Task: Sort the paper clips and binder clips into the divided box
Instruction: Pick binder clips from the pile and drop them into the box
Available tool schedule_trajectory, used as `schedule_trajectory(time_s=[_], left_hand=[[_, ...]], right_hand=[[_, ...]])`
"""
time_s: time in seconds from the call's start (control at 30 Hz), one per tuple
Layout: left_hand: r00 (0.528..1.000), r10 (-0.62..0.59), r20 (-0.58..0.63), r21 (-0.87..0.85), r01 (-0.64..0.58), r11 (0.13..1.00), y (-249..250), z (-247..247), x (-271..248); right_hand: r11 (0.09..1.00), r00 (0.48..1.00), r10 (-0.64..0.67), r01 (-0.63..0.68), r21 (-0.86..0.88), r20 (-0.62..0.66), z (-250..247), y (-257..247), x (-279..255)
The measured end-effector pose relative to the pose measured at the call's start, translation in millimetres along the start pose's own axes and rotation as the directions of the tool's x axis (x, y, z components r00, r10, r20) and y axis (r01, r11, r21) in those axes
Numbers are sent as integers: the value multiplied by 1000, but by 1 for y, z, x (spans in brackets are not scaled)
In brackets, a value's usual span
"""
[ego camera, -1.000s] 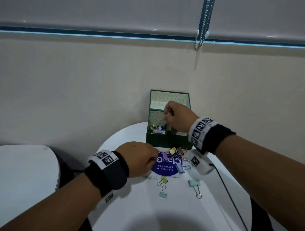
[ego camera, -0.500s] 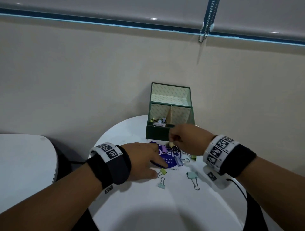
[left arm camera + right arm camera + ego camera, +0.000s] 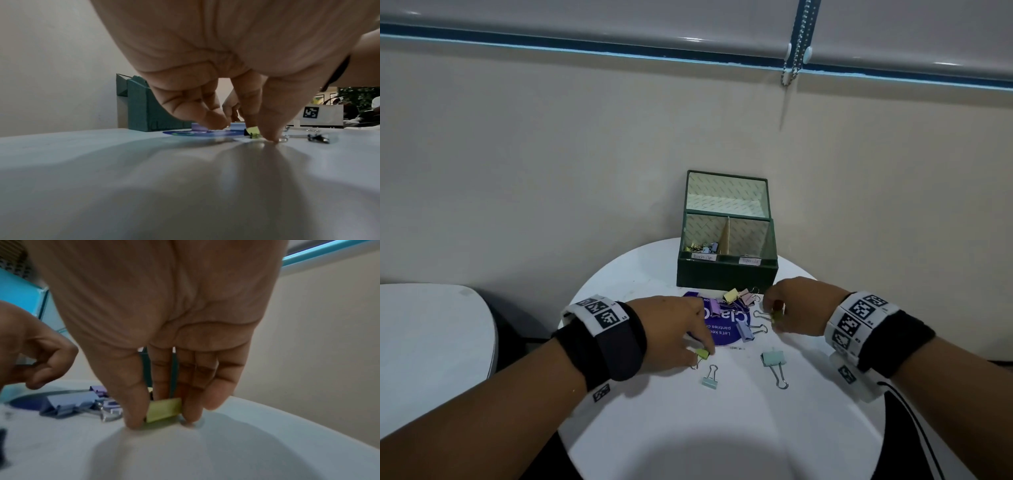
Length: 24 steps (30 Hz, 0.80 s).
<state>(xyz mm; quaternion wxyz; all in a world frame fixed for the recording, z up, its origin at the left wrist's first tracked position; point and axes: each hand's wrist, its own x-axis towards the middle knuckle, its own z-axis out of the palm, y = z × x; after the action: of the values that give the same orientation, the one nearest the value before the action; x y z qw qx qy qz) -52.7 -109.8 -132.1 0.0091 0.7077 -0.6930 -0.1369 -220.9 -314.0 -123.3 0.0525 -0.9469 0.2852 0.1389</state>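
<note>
A dark green divided box stands at the back of the round white table; its left compartment holds several binder clips. My left hand reaches down to a small yellow-green binder clip on the table, and in the left wrist view thumb and finger pinch that clip. My right hand, in front of the box's right corner, pinches another yellow-green binder clip between thumb and fingers, low on the table. What lies in the right compartment is hidden.
Loose binder clips lie between my hands: a yellow one, a pink one, a lilac one, a small teal one and a large teal one. A round blue sticker lies under some. A second white table stands left.
My right hand has come back from over the box down to the table and closed on a yellow-green clip. My left hand has slid nearer to me onto the small yellow-green clip.
</note>
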Motion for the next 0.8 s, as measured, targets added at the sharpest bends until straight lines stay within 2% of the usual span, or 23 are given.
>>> schedule_trajectory(time_s=[0.07,0.1,0.13,0.17,0.2,0.23,0.27,0.3,0.33,0.37,0.4,0.43,0.47,0.5,0.57,0.63,0.7,0.8], left_hand=[[1000,-20,-24,-50,18,999,-2,0,0],[998,-29,-55,-65,25,998,-3,0,-1],[995,-33,-92,-62,27,998,-4,0,0],[991,-34,-129,-51,27,998,-4,-2,0],[986,-34,-161,-45,27,999,-4,-3,1],[982,-36,-187,-49,27,998,-4,-4,1],[977,-38,-209,-58,27,998,-3,-6,1],[973,-42,-228,-67,27,997,-3,-7,0],[968,-44,-245,-86,24,996,-2,-8,0],[967,-47,-251,-117,18,993,0,-9,-1],[971,-43,-234,-143,9,990,1,-9,-2],[981,-25,-194,-150,-5,989,3,-8,-2],[990,5,-140,-142,-25,990,4,-7,-3],[995,38,-88,-129,-49,991,5,-6,-2],[996,88,0,-102,-88,991,5,-5,1],[995,86,53,-74,-82,994,8,-3,2],[996,74,44,-59,-71,996,10,-1,0],[994,88,62,2,-88,996,12,3,-3]], right_hand=[[999,999,-5,7,49,-39,-5,4,0],[979,997,6,9,203,-74,-8,7,1],[877,995,29,23,480,-100,-13,10,-1],[633,993,56,46,773,-105,-17,9,-5],[290,995,66,56,955,-78,-22,8,-9],[19,997,44,61,998,-62,-26,9,-12],[-114,998,25,62,992,-60,-28,9,-15],[-109,998,1,66,992,-66,-30,8,-17],[10,996,-26,82,997,-82,-31,5,-20],[246,994,-50,107,963,-98,-31,2,-24],[546,992,-83,126,829,-96,-30,-1,-29],[795,989,-123,145,588,-77,-28,-5,-34],[925,985,-171,173,339,-35,-24,-9,-38],[970,980,-194,187,153,30,-18,-13,-43],[988,981,-156,155,14,118,-4,-17,-46],[991,986,-130,132,-6,105,8,-18,-46],[994,993,-103,104,-18,61,16,-16,-43],[997,994,-74,75,-8,82,12,-13,-41]])
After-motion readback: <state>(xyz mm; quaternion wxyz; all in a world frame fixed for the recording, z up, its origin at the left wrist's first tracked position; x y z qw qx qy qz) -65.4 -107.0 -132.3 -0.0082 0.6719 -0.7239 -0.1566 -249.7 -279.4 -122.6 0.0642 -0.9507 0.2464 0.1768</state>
